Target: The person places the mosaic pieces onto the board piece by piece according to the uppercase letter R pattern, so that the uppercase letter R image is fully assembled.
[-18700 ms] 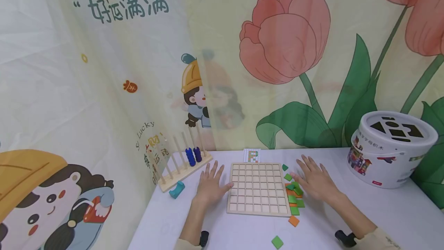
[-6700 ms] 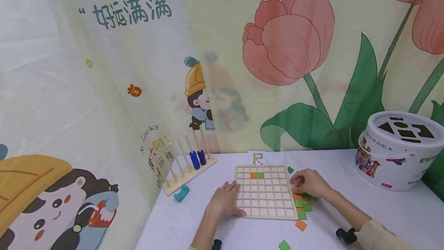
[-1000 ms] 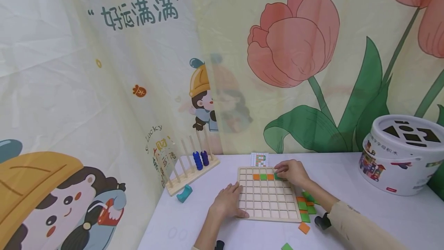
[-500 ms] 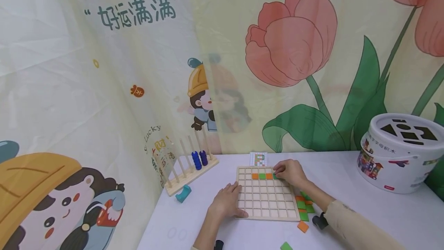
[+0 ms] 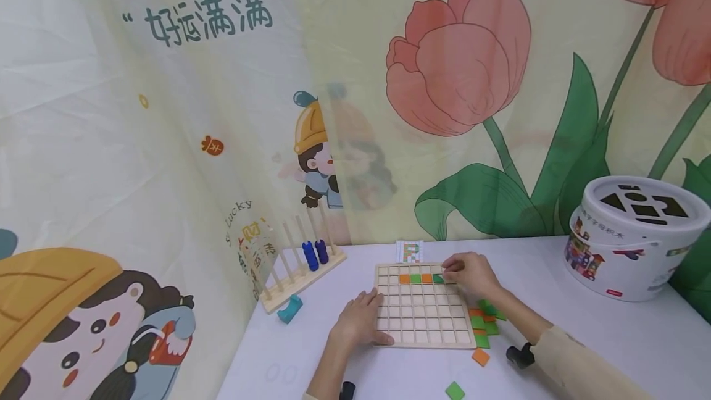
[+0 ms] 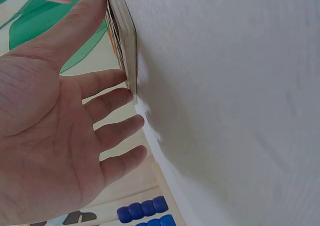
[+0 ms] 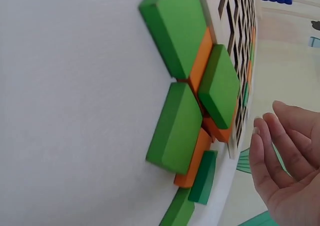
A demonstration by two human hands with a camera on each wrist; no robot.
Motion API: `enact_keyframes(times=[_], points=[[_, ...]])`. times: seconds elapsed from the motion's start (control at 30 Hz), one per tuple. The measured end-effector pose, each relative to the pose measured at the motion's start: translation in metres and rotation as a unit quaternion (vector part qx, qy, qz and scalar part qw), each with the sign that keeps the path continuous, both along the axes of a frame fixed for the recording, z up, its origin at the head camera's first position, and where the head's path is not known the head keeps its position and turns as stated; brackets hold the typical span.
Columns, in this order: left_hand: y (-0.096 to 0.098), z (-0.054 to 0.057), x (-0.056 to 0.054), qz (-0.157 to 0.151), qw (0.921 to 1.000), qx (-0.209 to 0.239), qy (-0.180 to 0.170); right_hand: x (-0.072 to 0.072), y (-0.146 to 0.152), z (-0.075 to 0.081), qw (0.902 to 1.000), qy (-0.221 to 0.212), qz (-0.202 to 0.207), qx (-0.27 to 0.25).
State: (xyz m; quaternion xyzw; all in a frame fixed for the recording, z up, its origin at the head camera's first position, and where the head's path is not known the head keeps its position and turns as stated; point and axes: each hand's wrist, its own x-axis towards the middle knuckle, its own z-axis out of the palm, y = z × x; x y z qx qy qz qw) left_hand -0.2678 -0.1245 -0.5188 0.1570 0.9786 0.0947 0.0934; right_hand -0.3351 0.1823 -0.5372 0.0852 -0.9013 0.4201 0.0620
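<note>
A wooden grid board (image 5: 422,320) lies on the white table. In its second row from the back sit an orange tile (image 5: 404,279), a green tile (image 5: 415,279), a second orange tile (image 5: 426,279) and a dark green piece (image 5: 438,278). My right hand (image 5: 472,273) hovers at the back right of the board, fingertips right beside the dark green piece; the right wrist view shows its fingers loosely bent with nothing between them. My left hand (image 5: 358,320) rests at the board's left edge, fingers extended, fingertips against the rim in the left wrist view.
Loose green tiles (image 7: 175,126) and orange tiles lie along the board's right side. An orange tile (image 5: 480,357) and a green tile (image 5: 455,391) lie nearer the front. A pattern card (image 5: 410,252), a peg rack (image 5: 302,276), a teal block (image 5: 291,309) and a white bucket (image 5: 627,264) surround the board.
Since the oldest frame, several tiles have come into the grid's second row. Within the last half second, my right fingertips have shifted slightly right, exposing more of the dark green piece. My left hand stays.
</note>
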Motion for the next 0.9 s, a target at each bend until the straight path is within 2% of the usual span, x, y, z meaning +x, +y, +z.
enact_keyframes(times=[0.2,0.33,0.5,0.67,0.77,0.9], points=[[-0.003,-0.012,-0.007,0.0,0.9999,0.01,0.013,0.013,0.008,0.005,0.9996,-0.007,-0.013,0.022],[-0.002,-0.015,-0.008,-0.003,0.9999,0.007,0.014,0.025,0.014,0.01,0.9994,-0.011,-0.004,0.033],[-0.002,-0.012,-0.006,-0.003,0.9999,0.005,0.012,0.044,0.021,0.015,0.9989,-0.013,0.023,0.039],[-0.001,-0.007,-0.002,-0.003,1.0,0.004,0.002,0.062,0.027,0.016,0.9964,-0.043,0.047,0.056],[0.0,-0.009,-0.004,-0.002,1.0,0.005,0.002,0.07,0.03,0.014,0.9936,-0.057,0.066,0.071],[-0.002,-0.017,-0.007,-0.001,0.9999,0.005,0.011,0.077,0.035,0.012,0.9908,-0.065,0.088,0.08]])
